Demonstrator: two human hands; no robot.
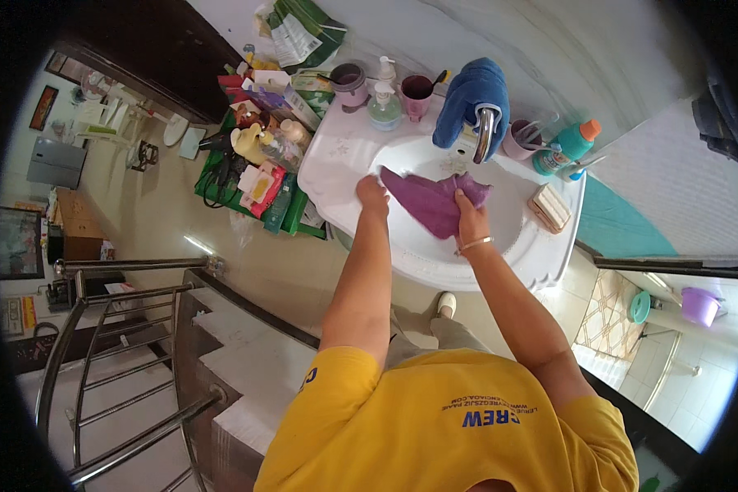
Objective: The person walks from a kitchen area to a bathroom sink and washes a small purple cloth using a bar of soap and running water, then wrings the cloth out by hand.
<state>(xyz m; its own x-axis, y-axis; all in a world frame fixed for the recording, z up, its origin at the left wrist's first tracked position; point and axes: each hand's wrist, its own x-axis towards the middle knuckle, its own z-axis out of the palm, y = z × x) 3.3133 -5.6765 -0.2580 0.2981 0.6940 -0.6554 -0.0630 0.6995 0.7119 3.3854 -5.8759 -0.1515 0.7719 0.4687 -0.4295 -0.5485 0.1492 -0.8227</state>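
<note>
A purple cloth (pixel 431 203) is spread between my two hands over the white washbasin (pixel 508 234). My right hand (pixel 470 216) grips its bunched right end, the thumb lying on top. At the cloth's pointed left corner my left hand (pixel 372 195) is closed, with its fingers mostly turned out of sight. Behind the cloth rises a chrome faucet (pixel 485 135), with a blue towel (pixel 472 92) draped over it. On the basin's right rim lies a bar-shaped beige and brown block (pixel 550 207).
Along the basin's back stand a pump bottle (pixel 384 109), a pink cup (pixel 416 100), a purple cup (pixel 517 141) and a teal bottle with an orange cap (pixel 569 147). Bottles and packages crowd a green stand (pixel 213 182) at left. Metal railings (pixel 131 266) run lower left.
</note>
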